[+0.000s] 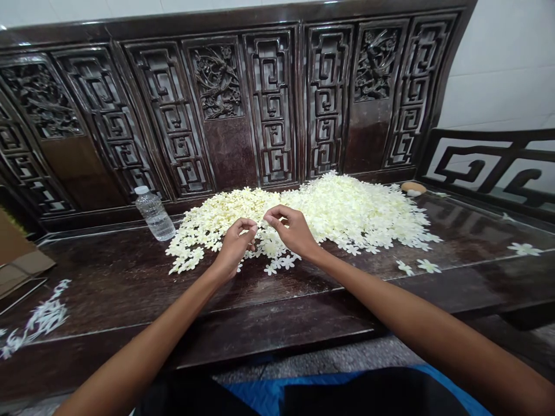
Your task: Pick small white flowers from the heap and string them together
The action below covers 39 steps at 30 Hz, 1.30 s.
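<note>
My left hand (237, 245) and my right hand (292, 228) meet in front of a big heap of white star-shaped flowers (347, 208). Thumb and fingers of each hand are pinched together. A small white flower (261, 223) shows between the fingertips, mostly covered by them, with the pale heap right behind it. To the left the heap is lower and yellower, with small flower heads (225, 208) packed close. A few loose flowers (277, 264) lie on the wood just below my hands.
A clear plastic bottle (155, 214) with a white cap stands left of the heap on the dark wooden bench (130, 289). Thin white strips (43, 315) and a cardboard box (21, 254) are at far left. A brown oval object (413, 188) sits behind right. The carved backrest (232, 144) rises behind.
</note>
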Each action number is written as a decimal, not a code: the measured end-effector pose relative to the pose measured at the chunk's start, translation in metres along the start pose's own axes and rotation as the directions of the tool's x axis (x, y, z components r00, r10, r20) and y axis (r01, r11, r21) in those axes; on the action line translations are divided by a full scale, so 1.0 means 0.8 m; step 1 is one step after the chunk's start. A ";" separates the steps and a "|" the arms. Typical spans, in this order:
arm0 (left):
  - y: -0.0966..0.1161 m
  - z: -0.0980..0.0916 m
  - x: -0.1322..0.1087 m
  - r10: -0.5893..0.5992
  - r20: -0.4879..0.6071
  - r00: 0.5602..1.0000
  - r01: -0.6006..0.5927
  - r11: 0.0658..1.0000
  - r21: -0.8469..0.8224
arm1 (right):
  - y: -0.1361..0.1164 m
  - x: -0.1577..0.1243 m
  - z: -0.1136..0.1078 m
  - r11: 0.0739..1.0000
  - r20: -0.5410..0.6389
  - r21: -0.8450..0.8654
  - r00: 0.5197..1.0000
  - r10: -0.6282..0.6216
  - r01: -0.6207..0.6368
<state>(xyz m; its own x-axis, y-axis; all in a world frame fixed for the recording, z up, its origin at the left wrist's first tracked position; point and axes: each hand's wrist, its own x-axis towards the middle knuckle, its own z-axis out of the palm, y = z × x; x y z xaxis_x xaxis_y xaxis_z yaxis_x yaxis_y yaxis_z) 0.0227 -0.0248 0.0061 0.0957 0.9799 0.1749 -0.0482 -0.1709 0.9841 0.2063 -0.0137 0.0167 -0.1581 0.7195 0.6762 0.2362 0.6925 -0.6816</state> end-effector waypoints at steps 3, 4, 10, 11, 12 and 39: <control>0.003 0.001 -0.001 0.065 0.024 0.998 -0.065 0.998 0.026 | 0.002 -0.001 0.002 1.000 0.013 0.018 1.000 0.021 -0.021; 0.003 0.001 -0.001 0.076 0.030 0.997 -0.077 0.997 0.032 | 0.002 -0.001 0.002 0.999 0.016 0.027 1.000 0.024 -0.024; 0.005 0.004 -0.002 0.138 0.084 0.987 -0.146 0.984 0.103 | 0.001 0.000 0.003 0.995 0.010 0.087 0.998 0.055 -0.055; 0.005 0.004 -0.002 0.146 0.079 0.986 -0.153 0.983 0.099 | 0.001 0.000 0.003 0.994 0.007 0.093 0.998 0.059 -0.059; 0.004 0.004 -0.002 0.153 0.076 0.985 -0.159 0.983 0.088 | 0.002 0.000 0.003 0.993 0.004 0.098 0.998 0.061 -0.061; 0.007 0.001 -0.001 0.093 0.117 0.989 -0.081 0.992 -0.100 | 0.003 0.004 -0.005 0.988 -0.099 0.120 0.989 0.106 -0.094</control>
<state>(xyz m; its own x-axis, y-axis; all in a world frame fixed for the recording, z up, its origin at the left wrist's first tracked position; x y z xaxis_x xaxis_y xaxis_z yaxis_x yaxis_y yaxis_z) 0.0230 -0.0266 0.0117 0.2065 0.9411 0.2679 -0.1548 -0.2389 0.9586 0.2100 -0.0098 0.0179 -0.0366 0.7802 0.6245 0.1333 0.6231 -0.7707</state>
